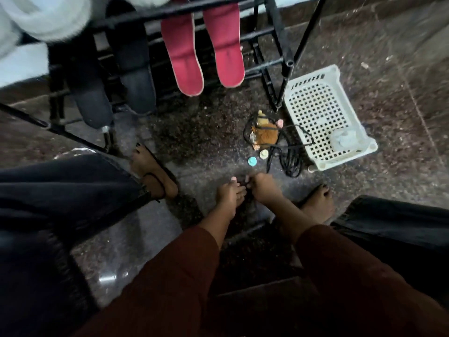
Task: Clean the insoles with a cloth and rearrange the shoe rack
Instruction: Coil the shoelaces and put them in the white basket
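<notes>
Low over the dark floor, my left hand (pixel 229 194) and my right hand (pixel 263 188) meet fingertip to fingertip. The left hand's fingers lie fairly straight and point at the right hand. My right hand's fingers are curled; blur and the dark floor hide whether anything is pinched between them. The black metal shoe rack (pixel 274 32) stands ahead. A pair of red slippers (pixel 184 62) and a pair of black slippers (pixel 136 69) hang over its bars, toes toward me. No cloth or insole is clearly visible.
A white perforated plastic basket (pixel 313 113) sits on the floor right of the rack. An orange plush toy (pixel 266 135), a tangled black cord (pixel 291 159) and small round caps (pixel 252 161) lie in front of it. My sandalled feet (pixel 155 171) flank my hands. White fluffy footwear (pixel 48 18) sits top left.
</notes>
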The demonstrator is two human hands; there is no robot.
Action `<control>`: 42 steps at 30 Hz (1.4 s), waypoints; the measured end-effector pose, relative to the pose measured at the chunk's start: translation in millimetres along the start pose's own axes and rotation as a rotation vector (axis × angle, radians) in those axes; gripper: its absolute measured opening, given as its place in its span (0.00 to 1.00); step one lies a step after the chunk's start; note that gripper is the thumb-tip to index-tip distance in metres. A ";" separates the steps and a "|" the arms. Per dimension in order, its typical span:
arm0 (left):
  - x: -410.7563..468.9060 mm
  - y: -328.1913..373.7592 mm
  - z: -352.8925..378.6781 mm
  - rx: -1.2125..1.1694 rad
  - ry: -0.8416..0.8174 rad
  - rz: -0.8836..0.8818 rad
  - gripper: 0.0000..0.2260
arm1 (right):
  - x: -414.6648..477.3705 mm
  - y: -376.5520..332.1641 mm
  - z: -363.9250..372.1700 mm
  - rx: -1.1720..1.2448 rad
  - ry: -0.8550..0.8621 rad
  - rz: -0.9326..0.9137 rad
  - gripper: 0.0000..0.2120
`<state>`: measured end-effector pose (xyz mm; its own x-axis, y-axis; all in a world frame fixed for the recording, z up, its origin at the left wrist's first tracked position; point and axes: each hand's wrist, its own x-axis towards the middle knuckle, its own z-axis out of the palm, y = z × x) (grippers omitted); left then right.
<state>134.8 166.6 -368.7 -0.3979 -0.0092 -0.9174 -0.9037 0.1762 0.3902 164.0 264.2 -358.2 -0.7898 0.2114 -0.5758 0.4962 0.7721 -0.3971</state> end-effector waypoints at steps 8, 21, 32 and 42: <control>-80.1 66.5 -5.2 -0.252 -0.088 0.220 0.07 | -44.2 -46.2 -87.7 0.306 0.149 -0.159 0.07; -207.8 219.2 -54.7 -0.411 -0.067 0.638 0.14 | -110.6 -70.3 -256.2 0.293 0.324 -0.278 0.19; -250.6 212.1 -27.1 0.972 -0.175 1.241 0.15 | -116.5 -108.3 -276.8 0.460 0.303 -0.339 0.11; -221.3 229.4 -21.0 0.845 -0.218 1.058 0.10 | -100.8 -96.1 -285.3 0.813 0.205 -0.377 0.06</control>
<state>12.3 188.4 -74.6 -0.7273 0.6435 -0.2386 0.2145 0.5433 0.8116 93.0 339.7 -58.1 -0.9607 0.1934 -0.1991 0.2325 0.1691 -0.9578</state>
